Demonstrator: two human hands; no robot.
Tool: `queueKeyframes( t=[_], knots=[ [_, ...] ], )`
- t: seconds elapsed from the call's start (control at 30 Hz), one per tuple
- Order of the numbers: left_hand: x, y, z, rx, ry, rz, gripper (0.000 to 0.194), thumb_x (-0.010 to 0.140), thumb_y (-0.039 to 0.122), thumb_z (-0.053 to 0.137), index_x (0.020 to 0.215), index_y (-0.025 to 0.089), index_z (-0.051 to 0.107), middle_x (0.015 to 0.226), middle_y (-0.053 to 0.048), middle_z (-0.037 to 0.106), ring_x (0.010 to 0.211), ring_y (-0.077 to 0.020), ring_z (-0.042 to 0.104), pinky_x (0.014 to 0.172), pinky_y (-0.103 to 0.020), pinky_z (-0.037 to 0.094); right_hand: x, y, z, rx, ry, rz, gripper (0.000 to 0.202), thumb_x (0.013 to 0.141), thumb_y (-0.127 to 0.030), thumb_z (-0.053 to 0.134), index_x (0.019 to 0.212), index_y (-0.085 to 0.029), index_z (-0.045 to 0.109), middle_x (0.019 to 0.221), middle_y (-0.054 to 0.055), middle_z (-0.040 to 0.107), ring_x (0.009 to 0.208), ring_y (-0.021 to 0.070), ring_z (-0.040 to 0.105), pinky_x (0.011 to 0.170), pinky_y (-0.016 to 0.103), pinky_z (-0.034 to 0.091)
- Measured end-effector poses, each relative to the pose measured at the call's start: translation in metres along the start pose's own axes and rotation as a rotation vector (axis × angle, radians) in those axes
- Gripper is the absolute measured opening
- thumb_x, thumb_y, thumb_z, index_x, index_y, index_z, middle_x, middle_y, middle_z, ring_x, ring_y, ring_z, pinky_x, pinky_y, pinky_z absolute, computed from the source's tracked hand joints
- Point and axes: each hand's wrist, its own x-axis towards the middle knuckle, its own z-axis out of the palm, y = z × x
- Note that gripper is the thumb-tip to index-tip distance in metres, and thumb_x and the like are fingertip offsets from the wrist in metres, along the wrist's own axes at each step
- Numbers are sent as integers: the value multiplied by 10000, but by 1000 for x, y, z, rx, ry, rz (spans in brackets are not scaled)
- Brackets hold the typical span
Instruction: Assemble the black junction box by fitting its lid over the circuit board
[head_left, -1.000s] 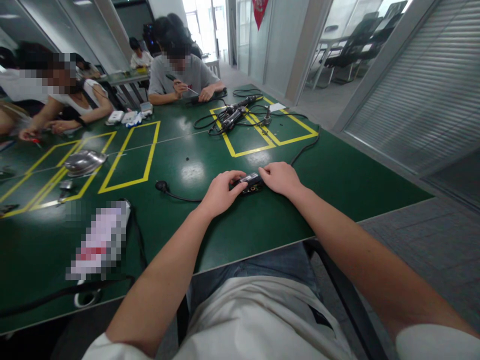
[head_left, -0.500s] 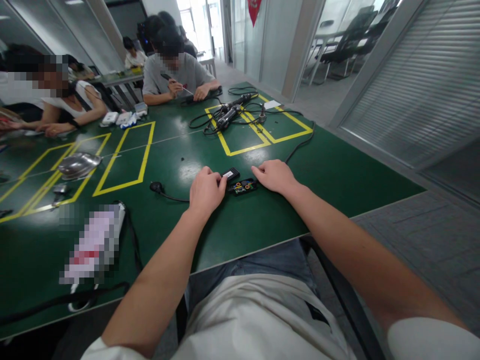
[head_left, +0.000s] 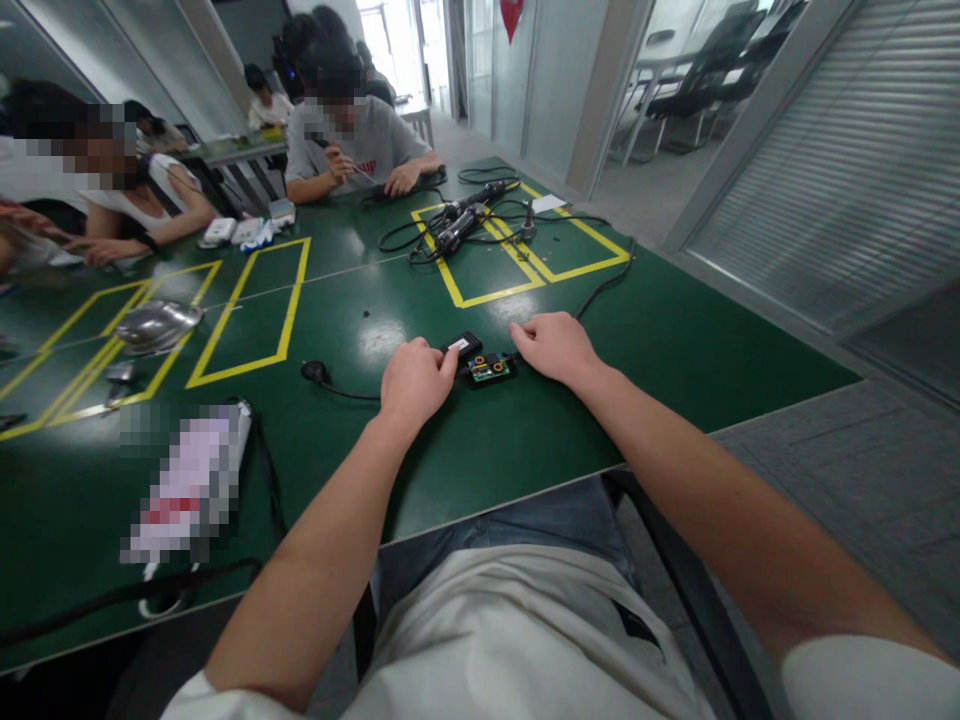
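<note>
On the green table, an opened black casing with a green circuit board point(head_left: 491, 368) lies between my two hands. My left hand point(head_left: 415, 380) is closed on a black cover point(head_left: 465, 346) with a white label, just behind the board. A cable with a black plug point(head_left: 315, 373) runs out to the left from under that hand. My right hand point(head_left: 553, 346) is closed at the board's right end, beside a black cable point(head_left: 600, 292); what its fingers grip is too small to make out.
Black electric screwdrivers with coiled cables point(head_left: 461, 222) lie farther back. A metal bowl point(head_left: 159, 326) and a pouch point(head_left: 187, 480) with a black strap are on the left. Across the green table point(head_left: 720, 370), people sit working.
The circuit board has tilted and shifted slightly right, showing more of its green face. My right hand has moved slightly right. The person across has raised the hand with the tool.
</note>
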Motion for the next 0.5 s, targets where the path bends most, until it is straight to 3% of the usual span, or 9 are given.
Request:
queueKeyframes(
  t=[0.2, 0.33, 0.4, 0.5],
  knots=[
    [-2, 4, 1, -41, 4, -28, 490, 1075, 474, 611, 686, 209, 746, 866, -121, 671, 883, -302, 688, 815, -426, 583, 0, -2, 1, -6, -23, 8, 521, 1094, -475, 472, 879, -198, 857, 968, 162, 836, 960, 318, 750, 813, 370, 503],
    [-1, 4, 0, -114, 82, -32, 174, 1013, 385, 749, 1037, 219, 796, 1156, -125, 729, 1105, -317, 699, 975, -453, 594, 0, -2, 1, 0, -24, 17, 515, 1100, -472, 473, 861, -207, 844, 954, 150, 835, 946, 311, 749, 789, 360, 491],
    [1, 2, 1, -161, 86, -14, 251, 969, 317, 810, 1204, 231, 790, 1281, -120, 751, 1225, -322, 686, 1090, -476, 569, 0, -2, 1, 5, -22, 22, 523, 1105, -470, 464, 855, -206, 841, 961, 150, 836, 939, 307, 747, 773, 355, 483],
    [6, -2, 4, -227, 51, 5, 327, 928, 207, 828, 1253, 235, 808, 1281, -100, 806, 1223, -318, 712, 1142, -488, 557, 0, -1, 2, 17, -17, 26, 551, 1117, -478, 437, 865, -207, 845, 978, 148, 840, 935, 302, 744, 766, 351, 478]
  ],
)
